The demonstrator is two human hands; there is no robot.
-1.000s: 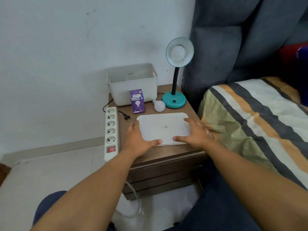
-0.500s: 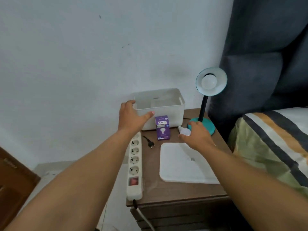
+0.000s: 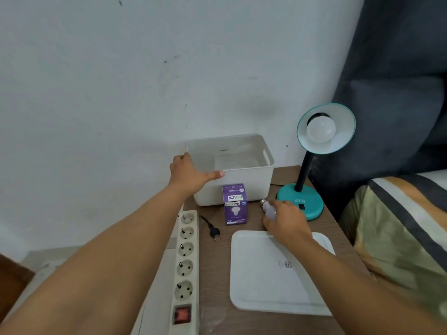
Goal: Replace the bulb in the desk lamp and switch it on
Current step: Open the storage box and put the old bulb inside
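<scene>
A teal desk lamp (image 3: pixel 305 204) stands at the back right of the bedside table, with a white bulb (image 3: pixel 321 129) in its shade. A loose white bulb (image 3: pixel 268 208) lies in front of the lamp base, and my right hand (image 3: pixel 285 220) is closed around it. My left hand (image 3: pixel 191 174) rests on the front left rim of the white bin (image 3: pixel 246 180), thumb along the edge. A purple bulb box (image 3: pixel 234 204) stands in front of the bin. The lamp's black plug (image 3: pixel 214 232) lies unplugged beside the power strip (image 3: pixel 185 262).
A white flat lid (image 3: pixel 278 272) lies on the wooden table near the front. The power strip with its red switch runs along the table's left edge. A striped bed (image 3: pixel 406 226) and dark headboard stand to the right; a white wall is behind.
My hands left the white lid and moved toward the back: the left onto the bin's rim, the right onto the loose bulb. The camera moved closer and tilted up.
</scene>
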